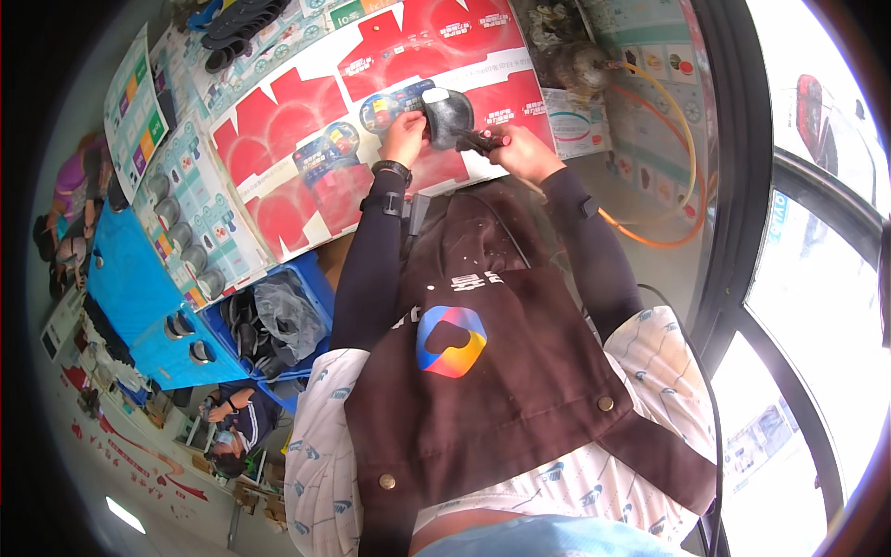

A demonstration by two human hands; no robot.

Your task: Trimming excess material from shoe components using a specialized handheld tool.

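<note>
My left hand (pixel 403 139) is closed on the edge of a black, rounded, cup-like piece (pixel 448 118) with a shiny face and a small pale patch near its top. My right hand (pixel 525 154) is closed round a dark tool (pixel 483 141) whose tip meets or nearly meets the piece's lower right side. The exact kind of the tool cannot be made out. Both hands are above a red-and-white printed cardboard sheet (pixel 320 107) on the table.
Similar dark pieces stand in a row (pixel 193 255) along the table's left edge and in a pile (pixel 243 26) at the far left. A blue bin (pixel 320 286) holds black pieces and a clear bag. At right hang orange and yellow hoses (pixel 670 243). Another person (pixel 243 422) is at lower left.
</note>
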